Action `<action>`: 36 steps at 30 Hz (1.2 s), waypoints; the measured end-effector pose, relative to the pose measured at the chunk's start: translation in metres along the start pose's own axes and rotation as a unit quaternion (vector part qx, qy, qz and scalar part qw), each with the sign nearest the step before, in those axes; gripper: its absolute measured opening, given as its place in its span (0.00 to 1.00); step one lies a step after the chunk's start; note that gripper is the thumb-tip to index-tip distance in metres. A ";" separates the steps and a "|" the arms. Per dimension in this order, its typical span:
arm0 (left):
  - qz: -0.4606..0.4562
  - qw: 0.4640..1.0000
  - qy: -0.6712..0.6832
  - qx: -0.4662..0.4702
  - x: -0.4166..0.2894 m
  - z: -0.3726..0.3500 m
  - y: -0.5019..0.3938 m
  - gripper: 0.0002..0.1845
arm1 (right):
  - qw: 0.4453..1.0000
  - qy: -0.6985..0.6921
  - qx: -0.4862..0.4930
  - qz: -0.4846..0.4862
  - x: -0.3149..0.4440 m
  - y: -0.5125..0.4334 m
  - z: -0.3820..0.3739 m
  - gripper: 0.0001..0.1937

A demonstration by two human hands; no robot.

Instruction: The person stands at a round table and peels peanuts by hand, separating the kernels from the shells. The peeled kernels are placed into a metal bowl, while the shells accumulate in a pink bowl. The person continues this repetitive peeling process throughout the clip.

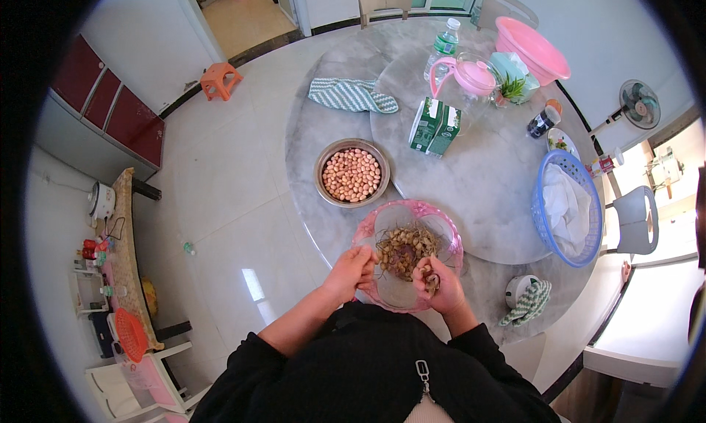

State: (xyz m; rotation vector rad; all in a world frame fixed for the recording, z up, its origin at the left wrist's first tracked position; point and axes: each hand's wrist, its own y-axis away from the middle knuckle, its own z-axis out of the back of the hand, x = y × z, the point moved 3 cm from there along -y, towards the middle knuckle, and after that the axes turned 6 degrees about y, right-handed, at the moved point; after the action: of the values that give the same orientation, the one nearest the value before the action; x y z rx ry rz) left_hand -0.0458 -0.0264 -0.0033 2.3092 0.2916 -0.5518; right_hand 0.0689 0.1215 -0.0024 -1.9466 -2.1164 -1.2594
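A pink-rimmed translucent basin (455, 224) stands at the table's near edge, in front of my body. Inside it lies a heap of small brown tubers with thin stringy roots (405, 246). My right hand (445, 290) is over the basin's near right side, its fingers curled around a few brown tubers (428, 279). At the left rim is my left hand (348, 271), thumb and fingers pinched together; whether a thin piece is between them cannot be made out. Beyond the basin sits a steel bowl (318, 175) of pinkish-tan peanut kernels (352, 175).
On the round marble-look table are a striped cloth (350, 95), a green-and-white carton (436, 126), a pink-lidded pitcher (474, 78), a water bottle (445, 42) and a blue plastic basket (538, 213). At the right, a striped cloth (529, 304) drapes over a white container (517, 288).
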 end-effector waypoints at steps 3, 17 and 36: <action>-0.038 0.998 -0.013 -0.050 -0.011 0.002 0.003 0.09 | 0.995 0.082 -0.048 -0.015 0.002 -0.009 0.001 0.15; -0.028 0.998 -0.005 -0.055 0.005 0.010 0.003 0.04 | 0.423 0.869 -0.086 0.241 -0.014 -0.062 -0.021 0.06; -0.001 0.999 -0.033 -0.028 0.011 0.008 0.001 0.05 | 0.827 0.555 0.019 0.089 -0.009 -0.059 -0.009 0.10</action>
State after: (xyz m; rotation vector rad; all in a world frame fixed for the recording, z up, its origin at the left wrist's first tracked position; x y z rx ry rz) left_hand -0.0379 -0.0323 -0.0132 2.2316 0.2739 -0.6130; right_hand 0.0172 0.1146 -0.0323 -0.8769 -1.2749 -1.6606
